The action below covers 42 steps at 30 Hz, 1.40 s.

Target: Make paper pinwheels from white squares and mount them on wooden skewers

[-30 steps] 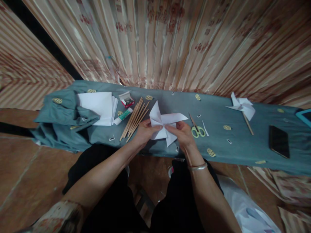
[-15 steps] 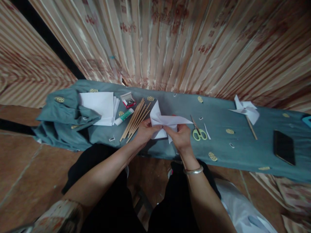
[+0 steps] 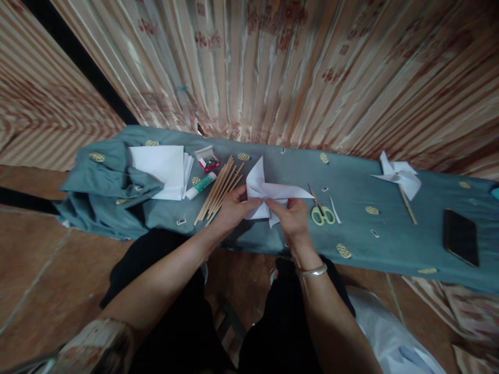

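Between my hands is a white paper pinwheel, its blades folded in toward the middle. My left hand grips its left side, the thumb pressed near the centre. My right hand pinches it from the right, its thumb also close to the centre. Fingers beneath the paper are partly hidden. Wooden sticks lie in a loose bundle just left of my left hand. Green-handled scissors rest right of my right hand, beside a thin paper strip.
A green-clothed table runs across the view. On its left lie a stack of white paper, a glue tube and a small red box of pins. A finished pinwheel on a stick and a phone lie on the right.
The view has shifted slightly. Both hands keep hold of the pinwheel, which sits a little more to the right in view and is tilted slightly differently.
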Tool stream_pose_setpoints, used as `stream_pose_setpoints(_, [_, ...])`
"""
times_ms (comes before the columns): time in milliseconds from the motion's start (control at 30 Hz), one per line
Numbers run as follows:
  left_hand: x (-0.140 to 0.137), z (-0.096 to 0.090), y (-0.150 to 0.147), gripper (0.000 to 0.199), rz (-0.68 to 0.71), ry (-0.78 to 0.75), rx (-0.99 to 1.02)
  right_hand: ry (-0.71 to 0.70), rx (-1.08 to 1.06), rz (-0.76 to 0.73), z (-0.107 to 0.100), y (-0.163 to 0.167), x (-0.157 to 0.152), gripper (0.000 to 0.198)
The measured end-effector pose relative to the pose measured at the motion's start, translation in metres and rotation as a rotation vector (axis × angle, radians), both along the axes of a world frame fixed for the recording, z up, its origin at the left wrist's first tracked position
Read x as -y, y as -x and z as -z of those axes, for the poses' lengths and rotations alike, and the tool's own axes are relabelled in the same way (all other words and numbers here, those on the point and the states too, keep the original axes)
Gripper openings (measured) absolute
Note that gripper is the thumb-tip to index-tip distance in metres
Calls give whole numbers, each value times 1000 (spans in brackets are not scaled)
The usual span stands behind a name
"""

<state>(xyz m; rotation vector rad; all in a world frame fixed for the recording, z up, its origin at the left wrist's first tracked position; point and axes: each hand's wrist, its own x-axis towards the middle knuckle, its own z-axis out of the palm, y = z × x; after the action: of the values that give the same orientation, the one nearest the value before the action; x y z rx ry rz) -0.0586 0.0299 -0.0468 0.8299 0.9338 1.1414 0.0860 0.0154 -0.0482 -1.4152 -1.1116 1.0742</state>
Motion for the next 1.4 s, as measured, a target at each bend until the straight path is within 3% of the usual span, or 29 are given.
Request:
stream_pose_setpoints(267, [-3, 2, 6, 39, -7, 15, 3, 26, -104, 10, -4, 3, 1, 32])
stream_pose_setpoints(833, [-2, 1, 6, 35, -44, 30, -45, 63, -46, -38, -2, 6, 4, 29])
stream_pose_setpoints(1067, [-2, -2, 8, 43, 60, 27, -3, 81, -92, 5, -3, 3, 1, 35])
stream_pose_setpoints(1400, [-4, 12, 10, 40, 62, -19, -29, 25, -122, -31, -1, 5, 3, 30])
